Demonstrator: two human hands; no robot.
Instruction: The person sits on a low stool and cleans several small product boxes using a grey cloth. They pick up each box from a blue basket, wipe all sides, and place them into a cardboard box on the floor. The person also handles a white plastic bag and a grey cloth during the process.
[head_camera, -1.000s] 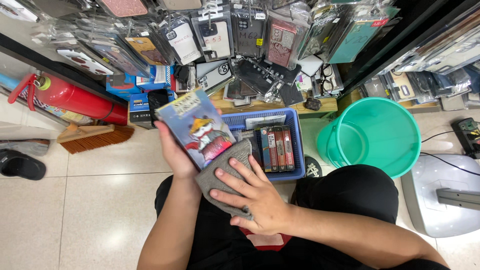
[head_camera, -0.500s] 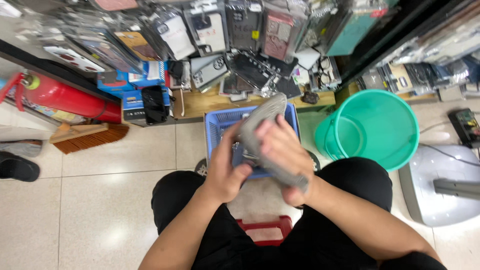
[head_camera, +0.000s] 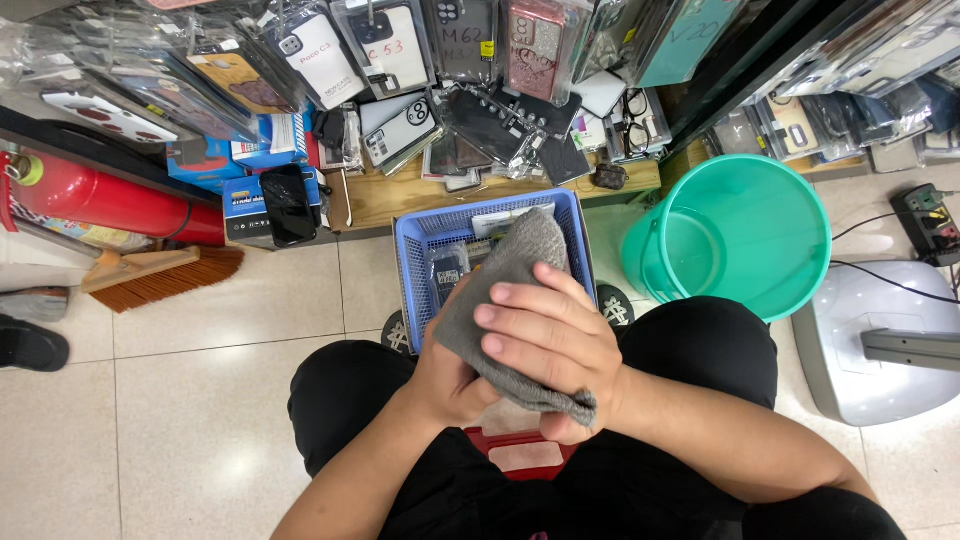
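My right hand (head_camera: 552, 340) lies on top of a grey cloth (head_camera: 512, 265), fingers spread and pressing it down. My left hand (head_camera: 448, 378) grips the same cloth from below and from the left; whatever else it holds is hidden under the fabric. Both hands hover above my lap, just in front of a blue plastic basket (head_camera: 415, 240) on the floor. The basket holds several packaged phone cases, one dark package (head_camera: 447, 272) showing beside the cloth.
A teal bucket (head_camera: 740, 230) stands right of the basket. Phone cases in clear packets hang and lie on the wooden shelf (head_camera: 380, 200) behind. At left are a red fire extinguisher (head_camera: 110, 200), a broom (head_camera: 160, 275) and a black shoe (head_camera: 30, 345). A grey appliance base (head_camera: 880, 340) sits at right.
A second ago my left hand held up a packaged phone case against the cloth. That package is now out of sight, and both hands have closed together on the cloth over the basket.
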